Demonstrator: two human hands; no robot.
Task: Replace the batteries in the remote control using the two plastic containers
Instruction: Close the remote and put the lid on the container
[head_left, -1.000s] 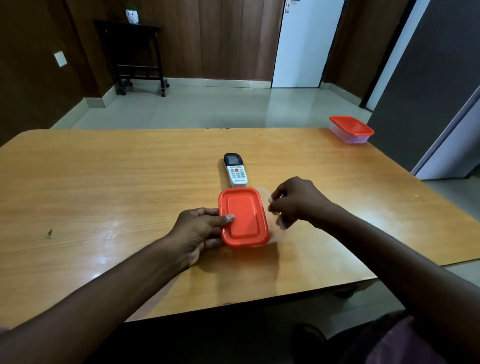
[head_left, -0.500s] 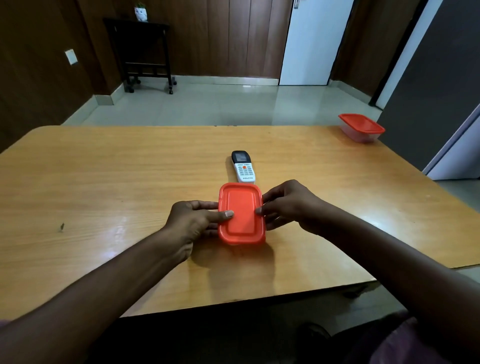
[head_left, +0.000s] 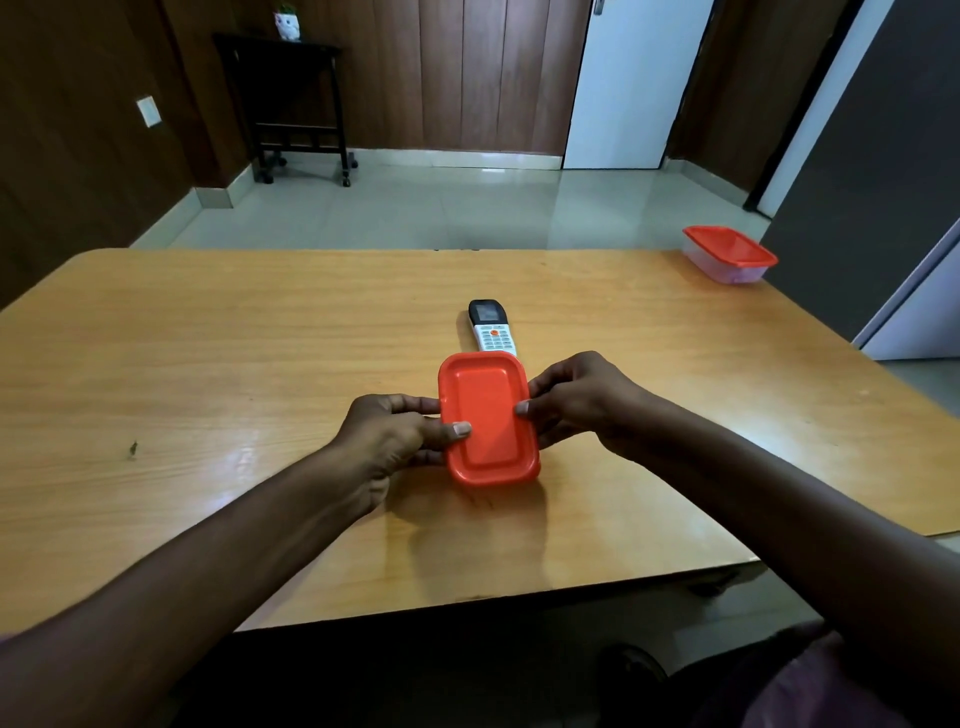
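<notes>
A small plastic container with a red lid (head_left: 488, 418) sits on the wooden table (head_left: 208, 364) in front of me. My left hand (head_left: 395, 434) grips its left side, thumb resting on the lid. My right hand (head_left: 582, 402) holds its right side, thumb on the lid's edge. The lid covers the container and hides what is inside. Just behind it lies a white remote control (head_left: 492, 328) with a dark display, face up. A second container with a red lid (head_left: 727, 254) stands at the table's far right corner.
The table's near edge runs close to my body, and its right edge slants away toward a grey panel (head_left: 872, 171). Beyond the table is a tiled floor with a dark wheeled side table (head_left: 291, 104) against the wood wall.
My right hand moved from the container's right rim onto the lid's right edge. The lid, earlier offset from the clear container, now sits squarely over it. The camera view shifted slightly.
</notes>
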